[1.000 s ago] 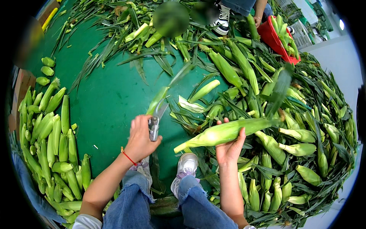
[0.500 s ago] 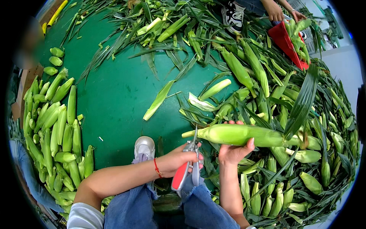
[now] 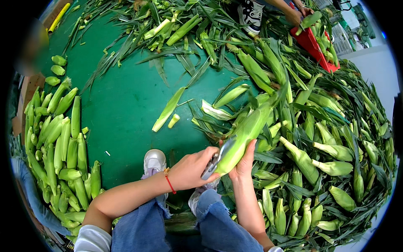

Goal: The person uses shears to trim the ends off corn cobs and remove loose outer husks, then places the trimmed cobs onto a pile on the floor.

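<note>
In my left hand (image 3: 194, 167), closed around the handles, is a pair of pruning shears (image 3: 210, 166). Their blades, blurred, lie along the side of an ear of corn (image 3: 254, 122) in green husk. My right hand (image 3: 244, 163) grips that ear near its thick lower end, which points down toward me, while its leafy tip slants up to the right. Ahead of my hands, a short cut piece of stalk (image 3: 173, 121) lies on the green floor beside a loose husk leaf (image 3: 168, 109).
At left, trimmed ears (image 3: 58, 147) are stacked in a pile. A large heap of untrimmed corn (image 3: 336, 149) and leaves fills the right side. Husk scraps (image 3: 176, 31) cover the far floor. Another person's hands (image 3: 296, 16) are over a red basket (image 3: 315, 46) at the far right.
The ear has swung from level to a steep slant, its lower end now near my left hand. A cut stalk piece has appeared on the floor. The shears have turned alongside the husk.
</note>
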The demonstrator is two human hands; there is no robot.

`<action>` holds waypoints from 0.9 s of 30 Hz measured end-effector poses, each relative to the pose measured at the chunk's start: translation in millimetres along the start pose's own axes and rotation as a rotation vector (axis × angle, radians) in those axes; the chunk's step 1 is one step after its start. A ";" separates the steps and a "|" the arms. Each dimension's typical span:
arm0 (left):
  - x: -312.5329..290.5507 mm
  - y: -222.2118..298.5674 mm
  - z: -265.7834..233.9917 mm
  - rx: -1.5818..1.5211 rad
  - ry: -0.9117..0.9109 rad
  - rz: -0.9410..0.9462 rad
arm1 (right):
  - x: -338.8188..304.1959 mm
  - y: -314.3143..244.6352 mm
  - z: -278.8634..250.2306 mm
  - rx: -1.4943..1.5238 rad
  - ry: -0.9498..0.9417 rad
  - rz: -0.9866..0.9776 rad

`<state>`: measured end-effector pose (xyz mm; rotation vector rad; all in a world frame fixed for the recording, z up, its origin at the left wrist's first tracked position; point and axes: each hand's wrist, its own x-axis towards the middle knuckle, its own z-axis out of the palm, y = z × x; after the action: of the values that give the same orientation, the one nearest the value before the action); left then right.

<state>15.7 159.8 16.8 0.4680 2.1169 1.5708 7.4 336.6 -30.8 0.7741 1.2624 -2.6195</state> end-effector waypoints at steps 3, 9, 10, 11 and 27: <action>-8.4 -9.9 0.2 0.017 0.008 -0.004 | -7.6 0.5 3.8 -0.090 0.007 -0.067; -14.4 -28.0 -14.0 -0.723 0.144 -0.221 | 4.2 -18.0 -5.8 0.784 -0.228 0.183; -16.5 -31.7 -22.8 -0.838 0.211 -0.252 | -3.0 -21.3 17.8 0.514 -0.326 0.194; -17.6 -41.3 -28.9 -0.770 0.294 -0.322 | -1.8 -22.5 15.9 0.542 -0.290 0.217; -2.5 -31.6 -25.5 -0.090 -0.062 -0.165 | -6.1 -50.7 25.3 -1.399 -0.285 -0.173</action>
<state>3.8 128.9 -6.8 0.2992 1.9752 1.5306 -14.0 349.2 20.5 0.0123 2.4689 -1.1848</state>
